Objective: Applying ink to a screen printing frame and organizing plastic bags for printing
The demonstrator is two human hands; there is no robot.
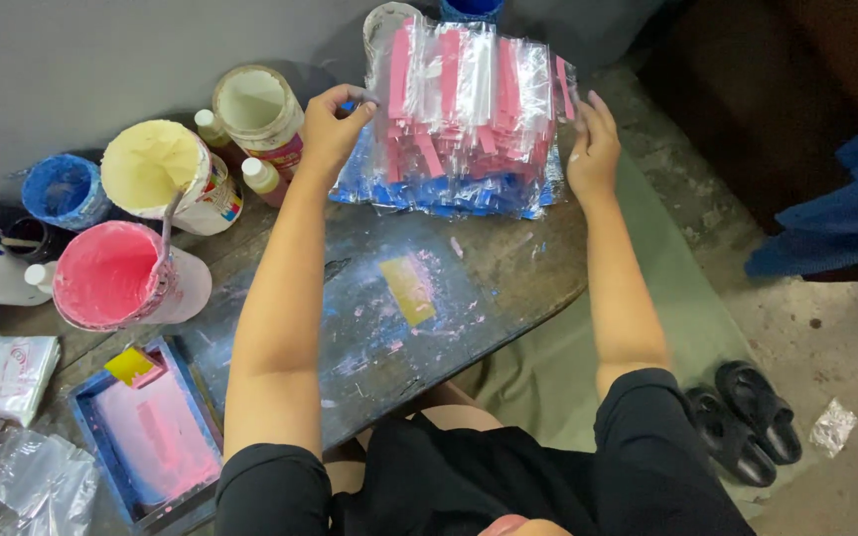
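Note:
A thick stack of clear plastic bags [469,114] printed with pink and blue bars lies at the far side of a paint-stained board [419,298]. My left hand [335,124] pinches the stack's upper left corner between thumb and fingers. On the stack's right edge rests my right hand [593,149], flat with fingers straight, steadying it. Both forearms reach out over the board from my lap.
Left of the stack stand open tubs of pink paint [111,273], yellow paint [156,169], blue paint [62,189] and a near-empty white tub [255,104]. A blue-framed printing screen with a yellow squeegee [146,427] lies near left. Black sandals [742,422] sit on the floor at right.

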